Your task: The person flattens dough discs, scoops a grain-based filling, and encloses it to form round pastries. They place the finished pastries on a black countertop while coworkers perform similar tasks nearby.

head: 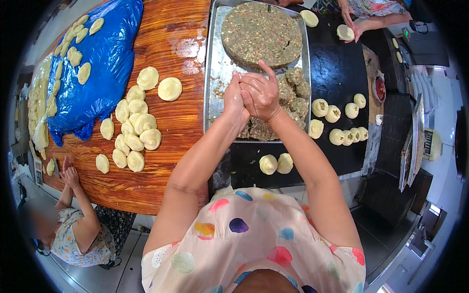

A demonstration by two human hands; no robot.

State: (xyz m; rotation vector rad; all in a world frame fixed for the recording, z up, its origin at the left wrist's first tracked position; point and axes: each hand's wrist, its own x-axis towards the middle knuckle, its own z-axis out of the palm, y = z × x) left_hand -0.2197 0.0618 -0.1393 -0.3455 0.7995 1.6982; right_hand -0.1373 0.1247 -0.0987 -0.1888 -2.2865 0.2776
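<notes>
Over a metal tray [217,40], my left hand [235,100] and my right hand [261,91] are cupped together. Whatever lies between the palms is hidden. Beneath and beside them in the tray are a large round slab of seeded filling [262,33] and several rough lumps of the same filling [293,89]. Flattened dough rounds [146,123] lie in a cluster on the wooden table to the left. Several filled dough balls [332,114] with filling showing at their tops stand on the black surface to the right. Two pale dough balls [268,164] sit near my right forearm.
A blue plastic sheet [106,55] with dough pieces covers the far left of the wooden table [172,190]. A co-worker [78,234] sits at lower left, hands over the table edge. At upper right, another person's hands [351,27] hold a dough round.
</notes>
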